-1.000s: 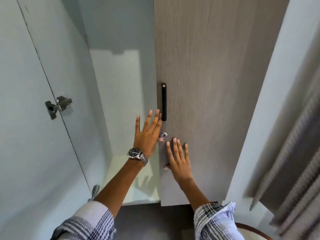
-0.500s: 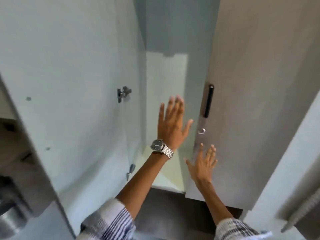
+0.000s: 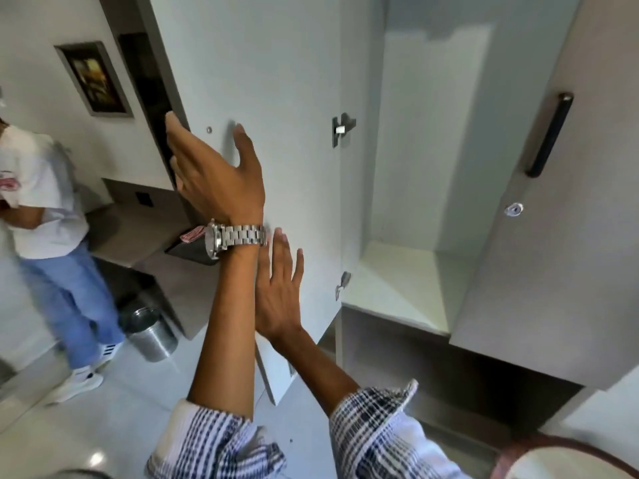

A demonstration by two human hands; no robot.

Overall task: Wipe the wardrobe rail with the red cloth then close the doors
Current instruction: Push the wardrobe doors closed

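Head view: left hand and right hand, grip spread and empty, reach toward the upright open left door.

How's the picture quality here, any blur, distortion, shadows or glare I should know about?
Head view: the wide lens bends straight lines, so the open left door and right door lean outward. The left hand and right hand are fairly sharp, the bystander softly blurred. Daylight brightens the wardrobe's lower back wall below a shadowed top; a glare spot sits on the floor.
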